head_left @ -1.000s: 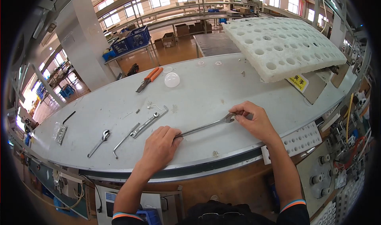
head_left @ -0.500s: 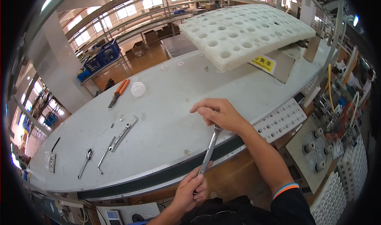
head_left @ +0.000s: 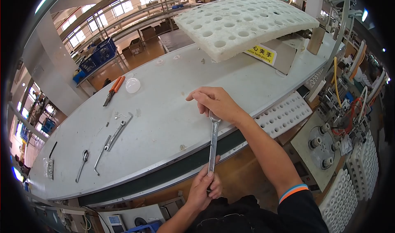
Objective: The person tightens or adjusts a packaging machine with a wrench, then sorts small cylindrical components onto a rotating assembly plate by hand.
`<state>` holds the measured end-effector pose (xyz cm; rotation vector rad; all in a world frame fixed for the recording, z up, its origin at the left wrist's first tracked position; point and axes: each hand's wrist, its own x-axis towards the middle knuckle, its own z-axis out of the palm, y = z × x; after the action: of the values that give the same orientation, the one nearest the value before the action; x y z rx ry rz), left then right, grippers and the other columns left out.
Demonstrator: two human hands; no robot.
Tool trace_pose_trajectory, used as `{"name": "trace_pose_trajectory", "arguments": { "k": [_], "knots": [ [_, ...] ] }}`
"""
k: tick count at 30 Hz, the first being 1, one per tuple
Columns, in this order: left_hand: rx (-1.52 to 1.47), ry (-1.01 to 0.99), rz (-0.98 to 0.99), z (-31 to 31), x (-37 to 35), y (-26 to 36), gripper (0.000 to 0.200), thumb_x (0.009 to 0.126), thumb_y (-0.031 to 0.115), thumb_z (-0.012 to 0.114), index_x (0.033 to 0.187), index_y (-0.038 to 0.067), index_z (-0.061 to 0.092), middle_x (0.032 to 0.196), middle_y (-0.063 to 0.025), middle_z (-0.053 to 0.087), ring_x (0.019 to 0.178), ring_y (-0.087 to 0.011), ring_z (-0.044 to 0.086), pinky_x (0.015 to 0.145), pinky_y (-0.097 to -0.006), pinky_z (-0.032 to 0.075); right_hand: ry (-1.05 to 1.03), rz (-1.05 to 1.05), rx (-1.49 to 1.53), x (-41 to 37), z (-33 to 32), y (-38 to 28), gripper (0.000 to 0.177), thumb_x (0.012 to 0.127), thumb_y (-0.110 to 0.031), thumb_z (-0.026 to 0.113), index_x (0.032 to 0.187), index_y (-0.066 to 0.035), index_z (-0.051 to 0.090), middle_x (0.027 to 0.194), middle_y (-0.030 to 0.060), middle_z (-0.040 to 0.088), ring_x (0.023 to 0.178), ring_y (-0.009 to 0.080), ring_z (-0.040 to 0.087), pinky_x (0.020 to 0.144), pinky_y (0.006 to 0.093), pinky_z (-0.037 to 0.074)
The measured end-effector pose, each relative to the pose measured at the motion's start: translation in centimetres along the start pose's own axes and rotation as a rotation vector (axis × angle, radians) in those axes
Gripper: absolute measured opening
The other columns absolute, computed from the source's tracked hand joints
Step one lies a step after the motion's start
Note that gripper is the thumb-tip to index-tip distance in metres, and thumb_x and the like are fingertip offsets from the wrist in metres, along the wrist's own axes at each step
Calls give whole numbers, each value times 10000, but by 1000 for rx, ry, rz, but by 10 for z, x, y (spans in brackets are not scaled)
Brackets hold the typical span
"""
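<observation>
A long metal combination wrench (head_left: pixel 213 146) spans the gap between my hands, in front of the table edge. My left hand (head_left: pixel 204 188) is wrapped around its lower end. At the upper end, my right hand (head_left: pixel 214 103) is curled over the ring head, part of which shows below the palm; the undersides of its fingers are hidden. To the left on the white table (head_left: pixel 164 122) lie another wrench (head_left: pixel 117 135), an L-shaped hex key (head_left: pixel 99 162) and a short ratchet-like tool (head_left: pixel 83 166).
Orange-handled pliers (head_left: pixel 114 91) and a round white cap (head_left: pixel 133 85) lie farther back. A bag of small parts (head_left: pixel 48 168) is at far left. A thick white perforated board (head_left: pixel 247 25) is propped over the table. Machinery with a round fixture (head_left: pixel 321 146) stands at right.
The wrench has swung more upright, and its ring head now shows below my right palm. My left hand has shifted slightly right in view. The whole scene has shifted a little left.
</observation>
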<state>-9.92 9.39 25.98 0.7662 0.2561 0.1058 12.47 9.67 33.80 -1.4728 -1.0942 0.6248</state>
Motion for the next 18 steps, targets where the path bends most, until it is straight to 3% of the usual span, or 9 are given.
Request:
{"name": "trace_pose_trajectory", "arguments": {
  "k": [8, 18],
  "knots": [
    [-96, 34, -16, 4, -4, -5, 489, 992, 362, 235, 1372, 58, 285, 551, 5, 345, 400, -74, 282, 390, -219, 291, 22, -4, -27, -2, 3, 2, 329, 922, -284, 445, 984, -27, 640, 606, -12, 512, 560, 60, 465, 516, 195, 379],
    [-124, 33, -29, 1, 0, -7, 531, 990, 396, 163, 1370, 46, 286, 522, 2, 352, 384, -73, 260, 384, -218, 282, 80, 16, -73, 3, 4, 4, 305, 889, -287, 506, 957, -28, 653, 574, -12, 493, 548, 65, 441, 519, 222, 348]
  ]
}}
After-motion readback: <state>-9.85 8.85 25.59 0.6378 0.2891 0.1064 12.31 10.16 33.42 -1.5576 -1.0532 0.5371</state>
